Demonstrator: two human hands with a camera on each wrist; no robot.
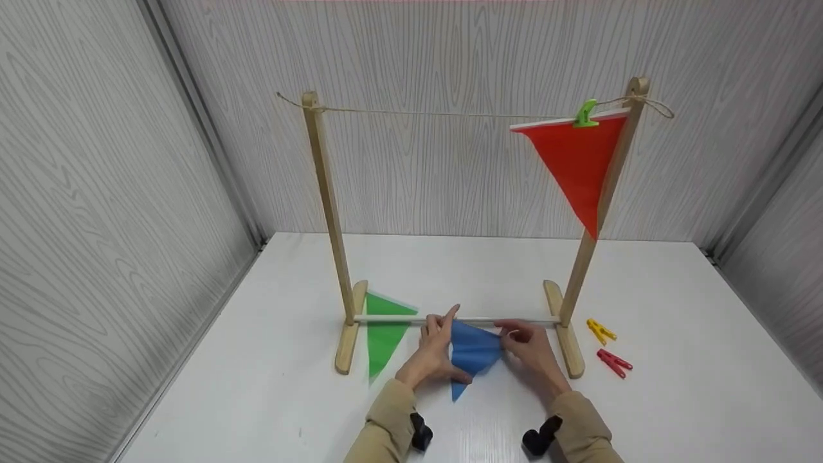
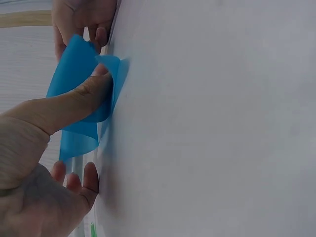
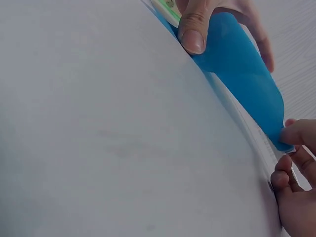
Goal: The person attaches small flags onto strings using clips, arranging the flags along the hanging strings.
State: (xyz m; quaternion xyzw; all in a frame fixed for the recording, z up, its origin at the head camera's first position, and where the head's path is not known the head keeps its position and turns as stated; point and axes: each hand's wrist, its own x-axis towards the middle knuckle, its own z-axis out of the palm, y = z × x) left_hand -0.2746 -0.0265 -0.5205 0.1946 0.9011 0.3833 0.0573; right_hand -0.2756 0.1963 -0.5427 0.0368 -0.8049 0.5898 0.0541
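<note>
Blue flag (image 1: pixel 474 350) on white table (image 1: pixel 675 386)

From my feed I see a white bench (image 1: pixel 675 308) with a smooth, faintly glossy top, boxed in on three sides by pale grey panels printed with a wood-grain pattern: a back wall (image 1: pixel 437 186), a left wall (image 1: pixel 109 225) and a right wall (image 1: pixel 784 270). Grey metal strips (image 1: pixel 206 128) run down the corners where the panels meet. The light is even and soft, casting only faint shadows.
</note>
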